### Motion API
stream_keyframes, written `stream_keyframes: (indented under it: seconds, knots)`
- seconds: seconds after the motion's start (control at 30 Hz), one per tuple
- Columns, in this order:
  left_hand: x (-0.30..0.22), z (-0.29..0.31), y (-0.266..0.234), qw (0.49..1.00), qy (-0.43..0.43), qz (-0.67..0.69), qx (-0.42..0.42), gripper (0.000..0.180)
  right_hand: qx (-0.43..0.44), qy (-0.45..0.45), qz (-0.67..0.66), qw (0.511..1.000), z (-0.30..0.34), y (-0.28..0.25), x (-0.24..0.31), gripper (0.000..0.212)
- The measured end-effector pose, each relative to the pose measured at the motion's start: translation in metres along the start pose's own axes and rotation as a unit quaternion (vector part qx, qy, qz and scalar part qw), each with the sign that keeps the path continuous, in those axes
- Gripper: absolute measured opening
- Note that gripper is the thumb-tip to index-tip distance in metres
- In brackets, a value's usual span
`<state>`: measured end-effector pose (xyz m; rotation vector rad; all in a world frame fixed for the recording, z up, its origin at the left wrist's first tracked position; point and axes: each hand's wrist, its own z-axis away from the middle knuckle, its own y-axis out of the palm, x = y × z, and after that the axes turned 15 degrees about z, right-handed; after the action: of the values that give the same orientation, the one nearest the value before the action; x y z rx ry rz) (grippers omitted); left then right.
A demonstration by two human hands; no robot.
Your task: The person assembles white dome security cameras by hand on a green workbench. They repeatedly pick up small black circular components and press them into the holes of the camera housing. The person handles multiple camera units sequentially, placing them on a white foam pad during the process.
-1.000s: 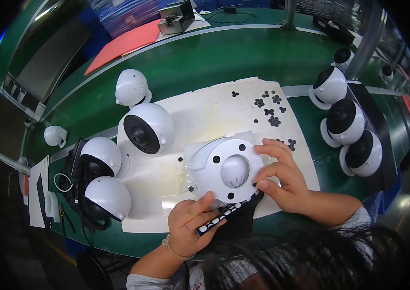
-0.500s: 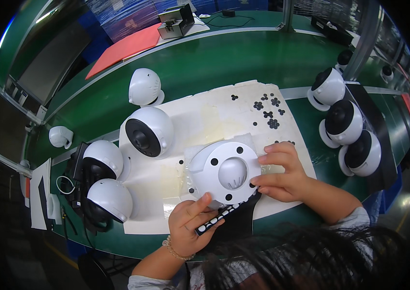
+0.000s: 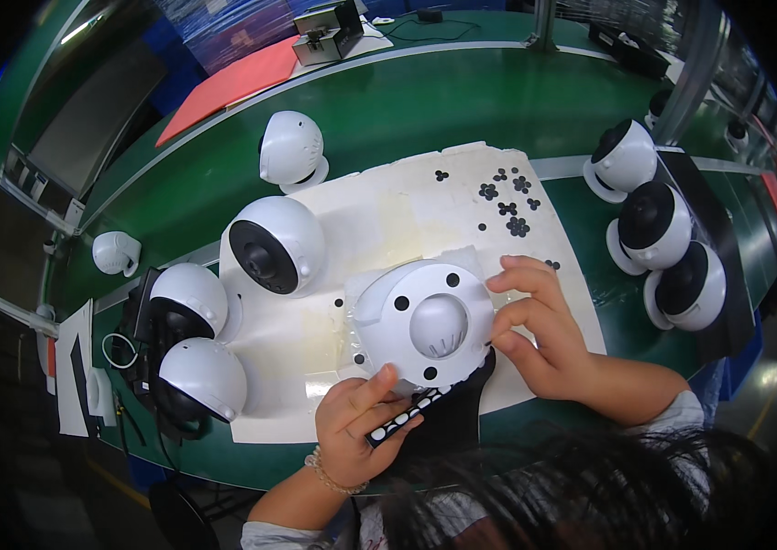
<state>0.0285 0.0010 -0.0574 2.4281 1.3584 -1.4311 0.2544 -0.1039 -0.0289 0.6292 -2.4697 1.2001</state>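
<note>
A white round-bodied camera (image 3: 379,307) lies upside down on a foam pad, its ring-shaped base facing up. Three black round pads show on the base, one of them at its lower edge (image 3: 430,373). My left hand (image 3: 356,403) is closed around a black strip with white dots (image 3: 407,417), its fingertips at the near edge of the base. By the base's right rim, my right hand (image 3: 540,335) pinches with thumb and fingers. A dark bit at the fingertips looks like a black round pad, mostly hidden.
Similar white cameras with black fronts stand around: a near one (image 3: 276,247), several at left, a row at right (image 3: 654,225). Loose black pads (image 3: 517,226) lie on the worn cream sheet (image 3: 333,330). A metal box (image 3: 329,37) sits beyond the green table.
The black pad under my right fingertips at the base's right side no longer shows there. My right fingers have drawn slightly off the rim. The left hand stays nearly still.
</note>
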Motion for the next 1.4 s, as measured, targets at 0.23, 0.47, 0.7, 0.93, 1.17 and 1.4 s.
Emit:
stream_keyframes:
  seconds: [0.23, 0.47, 0.7, 0.93, 1.17, 1.4]
  knots:
    - [0.006, 0.008, 0.004, 1.000, -0.017, 0.021, -0.014, 0.023, 0.029, 0.010, -0.011, 0.999, -0.003, 0.003, 0.003, 0.006]
    - [0.006, 0.009, 0.003, 1.000, -0.023, 0.017, -0.009, 0.023, 0.034, 0.007, -0.006, 0.999, -0.001, 0.003, 0.003, 0.006]
    - [0.002, 0.007, 0.004, 1.000, -0.025, 0.005, -0.015, 0.023, -0.031, -0.173, 0.142, 0.974, 0.001, 0.003, -0.018, 0.012]
    - [-0.001, -0.001, 0.000, 1.000, -0.005, -0.005, -0.001, 0.023, 0.070, 0.212, -0.253, 0.941, -0.001, -0.002, -0.008, 0.020]
    - [-0.006, -0.006, -0.003, 0.999, 0.039, -0.006, -0.001, 0.021, 0.124, 0.296, -0.388, 0.864, -0.010, 0.009, -0.013, 0.023]
    - [-0.011, -0.004, -0.005, 0.998, -0.005, 0.058, 0.014, 0.022, -0.141, 0.161, 0.144, 0.966, -0.077, -0.003, -0.125, 0.016]
